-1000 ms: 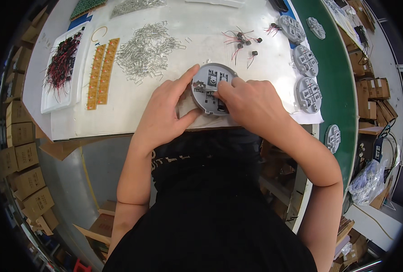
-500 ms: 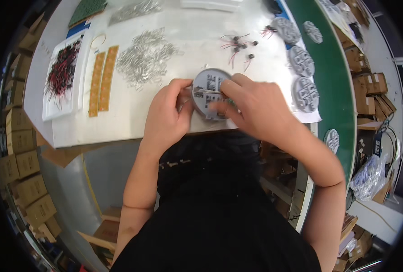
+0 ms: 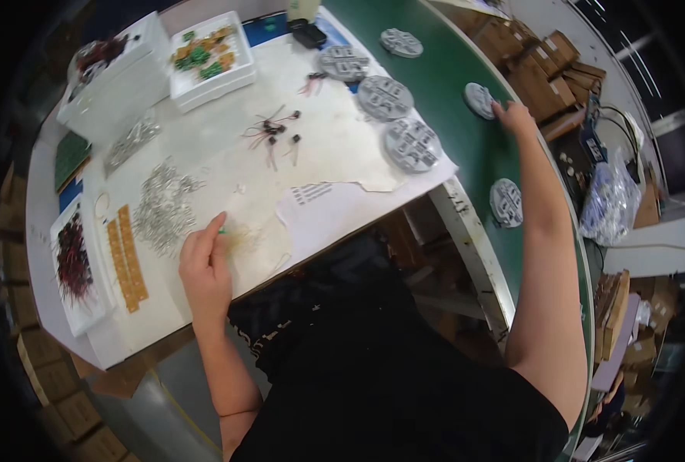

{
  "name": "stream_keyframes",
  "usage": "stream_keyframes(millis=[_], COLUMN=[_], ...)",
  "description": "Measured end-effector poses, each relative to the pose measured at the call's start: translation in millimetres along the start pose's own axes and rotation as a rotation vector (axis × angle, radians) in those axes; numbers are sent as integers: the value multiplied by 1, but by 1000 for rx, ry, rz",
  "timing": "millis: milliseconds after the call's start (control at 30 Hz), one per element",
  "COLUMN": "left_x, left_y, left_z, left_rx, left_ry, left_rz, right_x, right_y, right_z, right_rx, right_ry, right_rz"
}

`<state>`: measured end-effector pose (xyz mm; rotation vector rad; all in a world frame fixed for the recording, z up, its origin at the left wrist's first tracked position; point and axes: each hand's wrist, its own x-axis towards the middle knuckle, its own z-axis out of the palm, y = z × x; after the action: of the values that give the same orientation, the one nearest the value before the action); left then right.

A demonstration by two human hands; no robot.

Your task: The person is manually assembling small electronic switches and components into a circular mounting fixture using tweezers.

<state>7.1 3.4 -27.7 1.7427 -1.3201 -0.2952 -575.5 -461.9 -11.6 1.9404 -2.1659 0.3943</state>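
Observation:
On the green conveyor belt [image 3: 466,142] at the right, my right hand [image 3: 518,120] reaches out with its fingertips at the edge of a grey round plastic housing [image 3: 479,101]. Fingers and thumb look closed on that rim. My left hand [image 3: 206,266] hovers over the near part of the white table, fingers drawn together. A small green bit [image 3: 222,230] shows by its fingertips; what it is I cannot make out. Left of that hand lies a heap of small clear pieces [image 3: 165,204].
More grey housings [image 3: 412,145] lie at the table's right side, others [image 3: 506,202] on the belt. Black parts with red wires [image 3: 273,131] lie mid-table. Orange strips [image 3: 127,258], a tray of wired parts [image 3: 75,262] and a white box [image 3: 214,61] stand left and back.
The grey housing has gone from in front of me to the belt with my right hand. The tweezers no longer show in that hand. The view has swung to the right.

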Motion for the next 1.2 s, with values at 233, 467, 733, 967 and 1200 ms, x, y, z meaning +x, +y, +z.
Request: stream_keyframes(millis=[233,467,733,967,1200], left_x=[-11,2,-4,-9,7], left_y=[-12,0,-6,0,10], left_z=[-16,-4,-14,-36,-24], left_rx=[-66,-155,-202,-34,131], left_ry=[82,140,288,113,-104], left_rz=[-56,-38,-8,25,145], right_x=[-164,-267,-301,-231,-225], right_y=[-6,-63,-355,-395,-371], right_z=[-110,-177,-196,-132,-96], right_rx=[125,243,320,689,507], right_ry=[-510,-446,-665,-654,-635], right_rz=[-129,-54,-1328,-1268,-1013])
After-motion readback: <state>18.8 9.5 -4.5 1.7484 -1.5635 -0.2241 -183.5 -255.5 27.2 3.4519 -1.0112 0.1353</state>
